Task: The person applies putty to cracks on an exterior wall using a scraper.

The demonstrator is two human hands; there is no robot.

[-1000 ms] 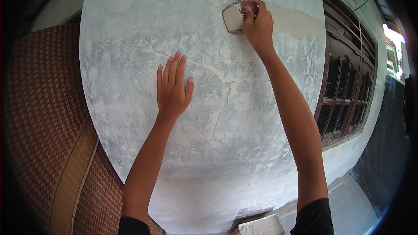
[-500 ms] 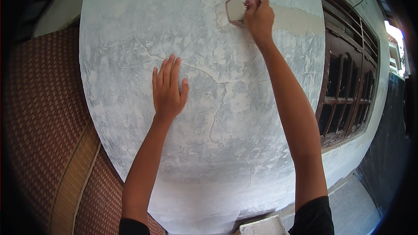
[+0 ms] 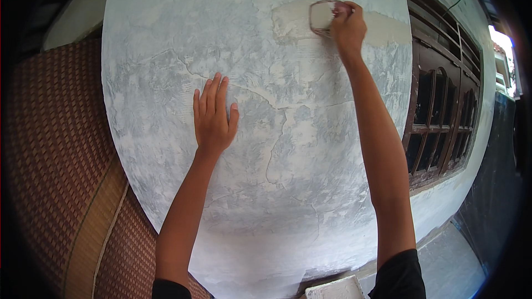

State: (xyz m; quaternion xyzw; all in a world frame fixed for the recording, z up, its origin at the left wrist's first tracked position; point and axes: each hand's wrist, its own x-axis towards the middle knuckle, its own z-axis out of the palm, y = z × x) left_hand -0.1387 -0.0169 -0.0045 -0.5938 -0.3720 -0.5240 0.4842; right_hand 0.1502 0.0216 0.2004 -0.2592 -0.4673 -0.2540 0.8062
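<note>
My left hand lies open on the cracked, mottled white-grey plaster wall, fingers slightly apart and pointing up. Higher up and to the right, my right hand grips a small scraper by its dark reddish handle, with its squarish, putty-smeared blade against the wall. The blade sits within a band of smooth cream putty that runs toward the wall's right edge. My fingers hide part of the handle.
A brown woven panel stands left of the wall. Right are a dark wooden window with bars and a dark sheet. A pale, putty-caked container is at the bottom edge, above a grey floor.
My right hand and scraper have moved rightward, and the cream patch now shows further left of the blade. My left hand has shifted slightly left and down, still open.
</note>
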